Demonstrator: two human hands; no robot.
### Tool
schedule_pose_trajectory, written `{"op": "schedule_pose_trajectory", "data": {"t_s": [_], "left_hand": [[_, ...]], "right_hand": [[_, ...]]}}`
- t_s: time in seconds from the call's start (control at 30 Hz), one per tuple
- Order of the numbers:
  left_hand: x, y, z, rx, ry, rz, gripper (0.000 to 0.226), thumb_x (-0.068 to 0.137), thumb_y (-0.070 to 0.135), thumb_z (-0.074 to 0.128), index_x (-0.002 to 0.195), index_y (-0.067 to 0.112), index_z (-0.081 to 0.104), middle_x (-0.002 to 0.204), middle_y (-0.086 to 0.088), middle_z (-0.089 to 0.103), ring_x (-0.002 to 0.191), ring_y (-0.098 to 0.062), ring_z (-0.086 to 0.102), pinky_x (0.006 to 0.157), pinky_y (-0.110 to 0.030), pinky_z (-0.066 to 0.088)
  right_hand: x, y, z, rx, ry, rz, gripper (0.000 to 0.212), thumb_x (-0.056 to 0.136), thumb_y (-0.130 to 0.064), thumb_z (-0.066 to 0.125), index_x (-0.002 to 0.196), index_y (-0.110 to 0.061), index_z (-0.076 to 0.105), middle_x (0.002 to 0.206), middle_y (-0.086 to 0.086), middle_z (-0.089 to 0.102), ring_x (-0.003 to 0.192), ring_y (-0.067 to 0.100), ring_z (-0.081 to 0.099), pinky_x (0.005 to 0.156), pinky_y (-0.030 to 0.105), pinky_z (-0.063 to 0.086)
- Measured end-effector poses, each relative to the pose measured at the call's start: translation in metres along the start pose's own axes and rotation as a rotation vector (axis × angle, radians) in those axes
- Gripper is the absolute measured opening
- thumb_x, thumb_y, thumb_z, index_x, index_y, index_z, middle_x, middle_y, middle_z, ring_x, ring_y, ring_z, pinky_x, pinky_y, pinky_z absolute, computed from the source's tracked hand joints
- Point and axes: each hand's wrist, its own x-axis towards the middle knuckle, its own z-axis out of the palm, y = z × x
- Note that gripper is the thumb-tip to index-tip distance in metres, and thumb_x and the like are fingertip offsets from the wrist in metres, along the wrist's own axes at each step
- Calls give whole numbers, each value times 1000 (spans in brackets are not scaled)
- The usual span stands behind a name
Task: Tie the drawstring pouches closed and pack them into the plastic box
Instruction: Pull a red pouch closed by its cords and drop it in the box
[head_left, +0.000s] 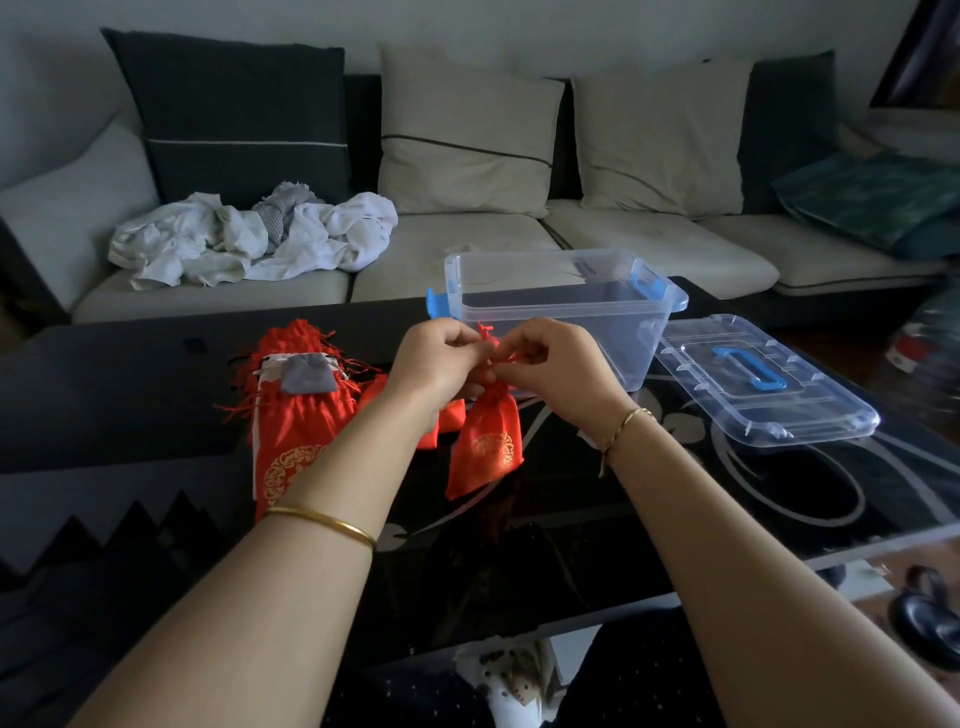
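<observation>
- Head view: a red drawstring pouch hangs in front of the person, over the black glass table. Its fabric is shiny, a round gold emblem is printed low on its face, and its neck is gathered tight.
- Whether its lower edge touches the table cannot be told.
- Thin red cords rise from the gathered neck, with a small knotted end poking up between the two hands.
- The left hand has its fingers curled in, pinching the cords on the left side of the neck.
- The right hand is curled the same way, pinching the cords on the right.
- Just behind the hands stands the clear plastic box with blue latches, its top open.
- Its clear lid, with a blue handle, lies flat just right of the box.
- Left of the held pouch lies a pile of red pouches with a small grey pouch on top.
</observation>
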Motion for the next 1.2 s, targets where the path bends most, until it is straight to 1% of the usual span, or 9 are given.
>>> {"op": "schedule_pose_trajectory", "data": {"t_s": [0.1, 0.27, 0.33, 0.43, 0.57, 0.63, 0.8, 1.0, 1.2], "left_hand": [[0, 0, -1, -27, -6, -21, 12, 88, 9, 63, 76, 12, 62, 69, -8, 64, 60, -15, 62, 54, -23, 50], [2, 5, -4, -81, -3, -66, 12, 84, 0, 61, 80, 11, 59, 74, -11, 63, 65, -20, 61, 59, -28, 48], [2, 6, -8, -107, -40, -40, 23, 78, -7, 65, 85, 13, 56, 78, -9, 60, 68, -19, 59, 63, -28, 48], [2, 5, -13, 28, -24, 69, 31, 73, -5, 70, 87, 18, 56, 86, -5, 57, 79, -17, 58, 78, -30, 50], [-5, 11, -13, 192, 55, 215, 25, 76, -2, 60, 75, 22, 56, 75, 2, 54, 68, -10, 52, 64, -21, 44], [-9, 15, -9, 273, 7, 297, 20, 76, 1, 60, 71, 20, 64, 70, 5, 52, 62, -5, 49, 61, -16, 40], [-9, 11, 0, 509, 28, 472, 7, 76, 12, 71, 75, 18, 70, 86, 6, 43, 58, -1, 46, 62, -10, 35], [-8, 7, 1, 605, 66, 516, 5, 77, 11, 73, 82, 11, 71, 91, 3, 40, 60, -1, 41, 62, -8, 34], [-6, 6, 0, 657, 58, 512, 9, 80, 14, 72, 87, 9, 71, 97, 2, 41, 71, -7, 43, 73, -17, 37]], "right_hand": [[1, -3, 1, -135, 30, -83, 12, 76, -10, 71, 87, -7, 70, 68, -10, 55, 59, 1, 48, 57, 8, 40], [2, -4, 2, -282, 9, -176, 12, 80, -10, 64, 88, -5, 71, 87, 7, 67, 79, 16, 54, 72, 25, 42], [1, -3, 1, -160, 32, -92, 12, 81, -9, 63, 87, -3, 72, 84, 9, 69, 76, 16, 59, 70, 23, 45], [0, 0, -1, 164, -11, 124, 10, 84, -7, 63, 88, -3, 71, 80, 4, 67, 67, 7, 57, 61, 11, 46], [1, 3, -3, 381, -43, 306, 10, 86, -9, 62, 80, -7, 69, 70, 5, 59, 58, 10, 51, 57, 23, 46], [0, 2, -4, 430, -44, 333, 12, 86, -9, 62, 76, -7, 68, 63, 5, 52, 51, 8, 43, 52, 23, 38], [1, 0, -5, 496, -42, 383, 13, 85, -10, 64, 78, 0, 67, 56, 1, 49, 42, 3, 43, 50, 21, 38], [1, 1, -5, 523, -51, 406, 17, 84, -8, 65, 86, 8, 67, 63, 7, 50, 53, 12, 41, 55, 26, 36], [0, 2, -7, 561, -89, 384, 28, 87, -5, 59, 103, 17, 59, 64, 6, 48, 54, 11, 39, 59, 25, 36]]}}
